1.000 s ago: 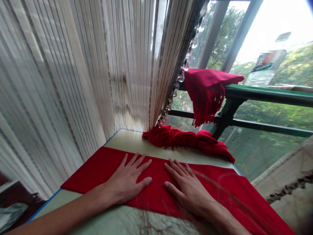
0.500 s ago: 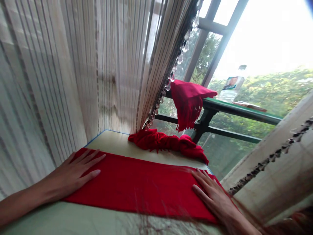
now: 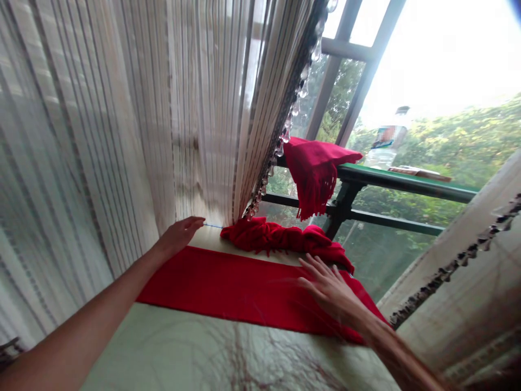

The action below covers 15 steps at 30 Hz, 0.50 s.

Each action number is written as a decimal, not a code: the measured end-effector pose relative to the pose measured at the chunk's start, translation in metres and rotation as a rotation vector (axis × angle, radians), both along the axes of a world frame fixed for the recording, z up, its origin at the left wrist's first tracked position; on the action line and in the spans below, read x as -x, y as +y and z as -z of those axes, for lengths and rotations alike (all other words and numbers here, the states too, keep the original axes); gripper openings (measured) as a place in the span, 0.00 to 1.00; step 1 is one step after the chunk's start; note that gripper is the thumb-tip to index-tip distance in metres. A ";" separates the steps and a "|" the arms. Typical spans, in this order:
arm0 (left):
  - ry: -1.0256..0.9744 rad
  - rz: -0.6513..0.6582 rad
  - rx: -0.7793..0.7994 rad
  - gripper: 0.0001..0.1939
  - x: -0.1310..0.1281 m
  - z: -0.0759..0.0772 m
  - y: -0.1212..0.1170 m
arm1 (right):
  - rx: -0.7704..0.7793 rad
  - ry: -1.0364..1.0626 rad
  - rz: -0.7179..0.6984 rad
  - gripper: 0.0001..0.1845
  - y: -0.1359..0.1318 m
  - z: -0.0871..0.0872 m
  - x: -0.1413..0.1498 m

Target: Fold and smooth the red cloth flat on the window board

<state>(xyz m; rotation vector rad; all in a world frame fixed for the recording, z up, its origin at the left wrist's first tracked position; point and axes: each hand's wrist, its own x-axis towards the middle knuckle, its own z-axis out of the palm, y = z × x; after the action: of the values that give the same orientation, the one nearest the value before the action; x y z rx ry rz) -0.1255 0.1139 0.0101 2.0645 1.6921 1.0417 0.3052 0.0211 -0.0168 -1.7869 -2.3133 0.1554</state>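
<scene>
A red cloth (image 3: pixel 236 288), smooth and flat in a long strip, lies across the pale tabletop (image 3: pixel 171 342). My left hand (image 3: pixel 181 237) is at the strip's far left corner, beside the curtain, fingers stretched out and holding nothing. Over the right part of the strip is my right hand (image 3: pixel 331 288), open with its fingers spread; whether it touches the fabric I cannot tell. Just behind the strip, a bunched red fringed scarf (image 3: pixel 285 236) runs along the table's back edge.
Another red fringed scarf (image 3: pixel 315 174) hangs over the green rail (image 3: pixel 411 183) by the window. A plastic bottle (image 3: pixel 386 141) stands on that rail. A striped sheer curtain (image 3: pixel 134 108) with bead trim borders the table's left side; a second curtain (image 3: pixel 468 288) is at right.
My left hand has moved from the strip's left end up and away toward the back edge. My right hand has shifted slightly left and farther back. Earlier, both hands spread outward from the middle.
</scene>
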 end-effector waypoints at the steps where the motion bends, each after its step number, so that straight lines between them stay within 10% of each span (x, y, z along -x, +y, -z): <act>1: -0.032 0.016 -0.019 0.39 -0.016 -0.007 0.010 | 0.014 0.009 -0.053 0.37 0.002 -0.004 0.020; 7: 0.094 0.317 -0.040 0.23 -0.088 0.003 -0.010 | 0.069 0.023 -0.144 0.39 0.005 0.003 0.074; 15: 0.581 0.370 0.222 0.36 -0.068 0.028 -0.057 | 0.125 0.037 -0.133 0.40 0.008 0.020 0.051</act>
<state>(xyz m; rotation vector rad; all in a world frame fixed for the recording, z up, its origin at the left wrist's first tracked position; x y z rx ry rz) -0.0572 0.0568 -0.0184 2.5366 1.4614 0.1339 0.2543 0.0293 -0.0364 -1.6684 -2.4454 0.3587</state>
